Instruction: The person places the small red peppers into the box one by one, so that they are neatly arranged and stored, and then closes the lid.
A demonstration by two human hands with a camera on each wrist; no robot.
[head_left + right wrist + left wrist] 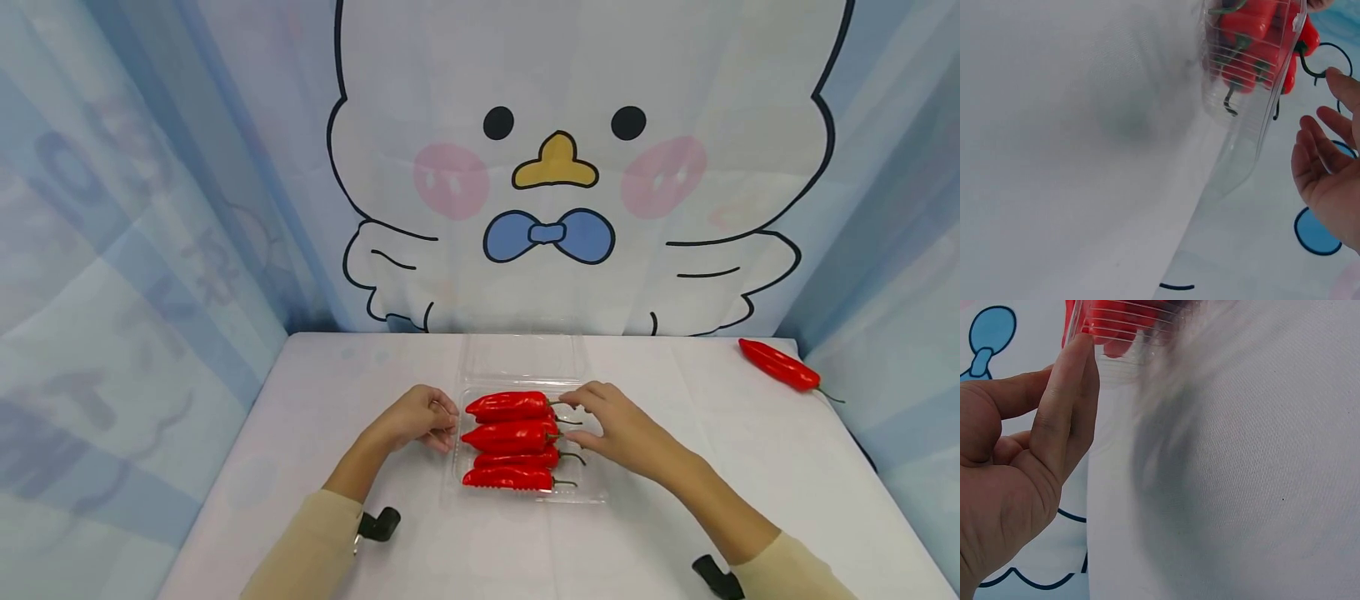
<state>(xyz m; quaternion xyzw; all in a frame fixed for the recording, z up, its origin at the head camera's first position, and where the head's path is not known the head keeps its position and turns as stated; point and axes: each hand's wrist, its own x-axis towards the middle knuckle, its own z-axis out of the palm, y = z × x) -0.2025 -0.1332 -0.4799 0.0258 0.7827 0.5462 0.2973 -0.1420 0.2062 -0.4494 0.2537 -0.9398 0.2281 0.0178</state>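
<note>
Several red chili peppers (513, 437) lie side by side in a clear plastic box (596, 492), stems pointing right. The box's transparent lid (525, 357) is folded back behind it. At the box's left side is my left hand (422, 419); in the left wrist view its fairly straight fingertips (1079, 353) meet the ribbed wall. My right hand (622, 429) hovers at the right rim, near the stems. Thumb and fingers stand apart there, and the right wrist view shows nothing between the fingers (1310, 140).
One more red chili pepper (780, 365) lies at the table's far right corner. White cloth covers the table (360, 533). Behind it hangs a curtain (555, 292) printed with a cartoon bird, and pale blue curtains (135, 275) close in the sides.
</note>
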